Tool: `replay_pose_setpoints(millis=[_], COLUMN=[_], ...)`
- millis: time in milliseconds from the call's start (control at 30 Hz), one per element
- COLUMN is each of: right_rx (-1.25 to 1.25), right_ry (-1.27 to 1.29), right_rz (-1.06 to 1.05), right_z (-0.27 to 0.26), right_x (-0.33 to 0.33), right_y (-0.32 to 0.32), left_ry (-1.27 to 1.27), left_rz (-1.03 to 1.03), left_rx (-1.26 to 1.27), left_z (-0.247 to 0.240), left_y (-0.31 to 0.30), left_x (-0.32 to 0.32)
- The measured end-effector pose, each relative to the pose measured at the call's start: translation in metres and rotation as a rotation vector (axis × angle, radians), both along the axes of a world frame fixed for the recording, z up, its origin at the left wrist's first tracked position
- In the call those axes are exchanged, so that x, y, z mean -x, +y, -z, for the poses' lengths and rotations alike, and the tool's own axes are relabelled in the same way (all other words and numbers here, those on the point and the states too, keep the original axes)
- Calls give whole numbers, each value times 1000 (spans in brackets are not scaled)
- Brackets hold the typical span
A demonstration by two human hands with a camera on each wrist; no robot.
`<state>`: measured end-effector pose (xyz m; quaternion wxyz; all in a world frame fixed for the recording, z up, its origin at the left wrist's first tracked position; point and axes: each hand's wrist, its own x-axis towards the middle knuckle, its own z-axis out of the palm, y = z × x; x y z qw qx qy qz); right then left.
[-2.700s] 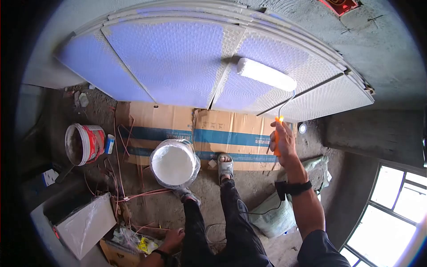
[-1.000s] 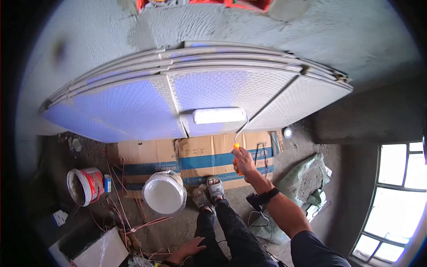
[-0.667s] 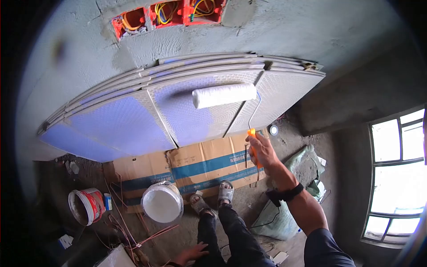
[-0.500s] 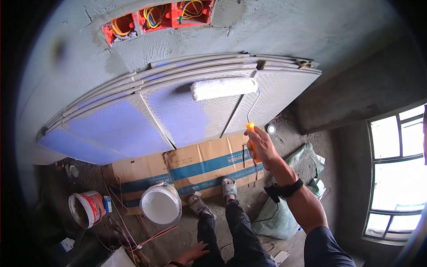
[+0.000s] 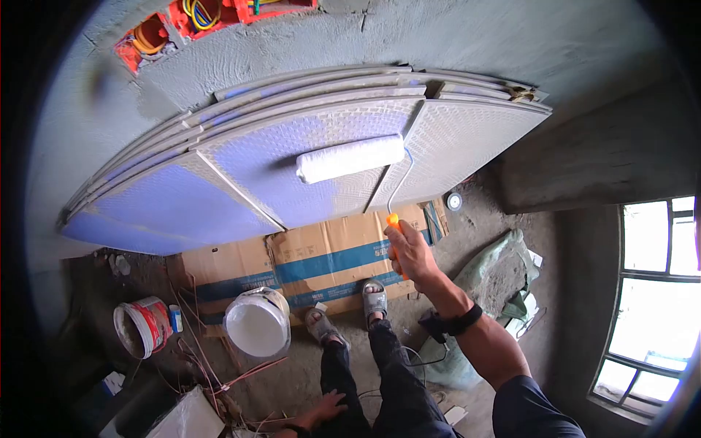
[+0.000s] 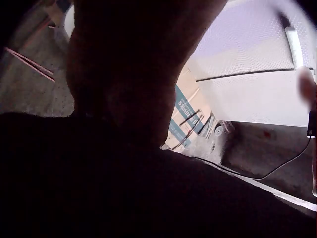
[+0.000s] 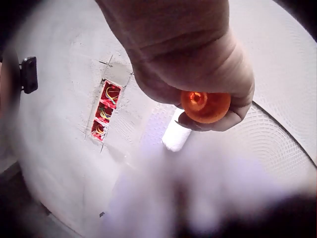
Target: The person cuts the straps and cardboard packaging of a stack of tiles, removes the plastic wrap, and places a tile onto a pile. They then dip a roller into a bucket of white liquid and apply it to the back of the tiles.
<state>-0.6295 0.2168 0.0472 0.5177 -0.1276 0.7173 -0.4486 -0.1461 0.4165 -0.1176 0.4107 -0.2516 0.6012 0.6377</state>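
Note:
My right hand grips the orange handle of a paint roller, with fingers curled round it. In the right wrist view the round end of the orange handle sticks out of the fist. The white sleeve of the roller lies over the front tile panel, across a purple-tinted patch of its textured face. Right of that patch, the panel is pale grey. My left hand rests by the left thigh, fingers loose and holding nothing. In the left wrist view a dark forearm fills much of the picture.
Several panels lean stacked against the grey wall, below red wiring boxes. Cardboard covers the floor in front. A white bucket stands by the feet, a red-and-white bucket further left. Sacks lie at right, copper-coloured rods at left.
The roller in my right hand has come from further right to the left over the panels, lately dropping a little. My left hand has moved onto the thigh. The head view has shifted.

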Motion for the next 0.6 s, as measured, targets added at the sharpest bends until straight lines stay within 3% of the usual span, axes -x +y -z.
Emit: replay_pose_setpoints(millis=[200,567,600], right_rx=[-88,-179,-193], right_ry=[-43,-138,-110], right_rz=[10,-7,-30], right_z=[56,212,230], right_x=[-4,-7,-8], right_y=[-2,5,7], left_ry=[1,177,128], left_rz=[-78,-146,-258], left_rx=[72,272,313], left_z=[-2,5,-2], left_y=[1,-17,-25], left_x=[11,44,52])
